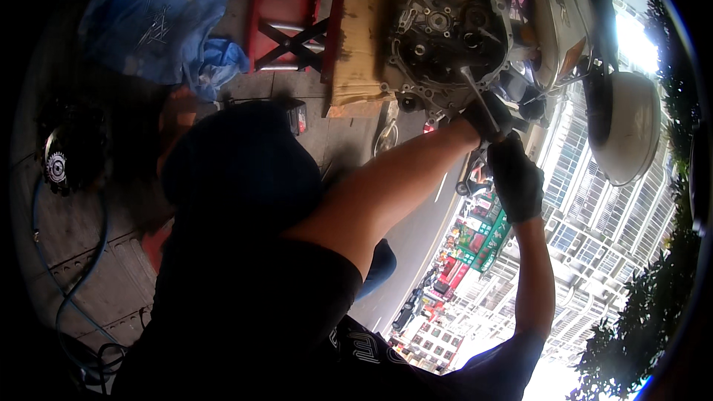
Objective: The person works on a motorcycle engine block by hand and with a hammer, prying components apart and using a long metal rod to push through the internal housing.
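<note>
1. Biggest stuff first: tall buildings (568, 200) are leaning across the right side of the view, way off behind everything, with a road (420, 219) running in front of them.
2. Pale bodywork (558, 22) from what looks like a scooter or motorbike is hanging just to the right of the engine.
3. A crumpled blue sheet (199, 11) is lying at the upper left, well apart from the hands.
4. Stained cardboard (364, 37) is lying just left of the engine.
5. The engine casing (445, 30), the thing being worked on, is sitting at upper centre right with its big round side open, showing shafts and bearings inside.
6. A red metal frame (284, 7) with black crossed braces is standing between the sheet and the cardboard.
7. Both hands are wearing dark gloves. The right hand (515, 178) is gripping the lower end of a tool, fingers wrapped round it. The left hand (492, 113) is sitting right up by the casing along the tool's shaft; I can't tell if its fingers are closing on it.
8. That long silver tool (481, 100) is slanting up over the casing's lower edge. Can't tell what its tip is touching.
9. Smallest: thin metal bolts (156, 27) are lying in a loose pile on the sheet.
</note>
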Demonstrator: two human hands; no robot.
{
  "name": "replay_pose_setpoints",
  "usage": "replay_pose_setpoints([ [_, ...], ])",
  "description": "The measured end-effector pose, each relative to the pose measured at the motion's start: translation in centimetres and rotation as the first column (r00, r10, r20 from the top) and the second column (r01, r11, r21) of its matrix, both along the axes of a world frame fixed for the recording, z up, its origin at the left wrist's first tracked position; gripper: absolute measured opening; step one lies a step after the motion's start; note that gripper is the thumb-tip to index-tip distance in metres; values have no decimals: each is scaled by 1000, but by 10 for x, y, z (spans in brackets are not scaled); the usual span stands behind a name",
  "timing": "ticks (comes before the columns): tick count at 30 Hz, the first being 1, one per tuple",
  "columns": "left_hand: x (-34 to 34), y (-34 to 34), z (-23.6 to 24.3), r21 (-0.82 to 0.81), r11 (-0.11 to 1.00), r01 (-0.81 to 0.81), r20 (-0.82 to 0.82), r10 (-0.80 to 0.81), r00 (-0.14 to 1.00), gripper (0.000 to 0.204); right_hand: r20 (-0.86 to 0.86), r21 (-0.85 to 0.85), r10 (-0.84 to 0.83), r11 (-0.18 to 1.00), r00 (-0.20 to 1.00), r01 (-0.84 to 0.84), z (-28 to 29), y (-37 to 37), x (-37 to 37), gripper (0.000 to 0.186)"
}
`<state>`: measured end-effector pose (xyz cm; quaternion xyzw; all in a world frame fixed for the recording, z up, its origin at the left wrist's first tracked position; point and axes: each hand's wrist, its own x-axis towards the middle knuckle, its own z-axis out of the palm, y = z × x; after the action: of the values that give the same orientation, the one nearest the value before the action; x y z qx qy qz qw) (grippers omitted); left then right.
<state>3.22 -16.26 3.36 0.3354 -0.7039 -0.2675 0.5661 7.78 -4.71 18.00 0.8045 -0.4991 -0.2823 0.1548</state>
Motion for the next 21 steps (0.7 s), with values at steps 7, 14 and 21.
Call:
replay_pose_setpoints([
  [7,-21,22,15,-11,990,-141,-73,140,988,14,-23,-3,166,986,986,-166,2,11,-24,9],
  [14,-58,-1,-4,-93,942,-324,-243,294,924,16,123,-102,175,981,977,-163,-6,16,-12,17],
  [21,-11,-9,-3,-55,982,-182,-259,162,952,13,168,-276,136,957,976,-86,-13,17,13,17],
])
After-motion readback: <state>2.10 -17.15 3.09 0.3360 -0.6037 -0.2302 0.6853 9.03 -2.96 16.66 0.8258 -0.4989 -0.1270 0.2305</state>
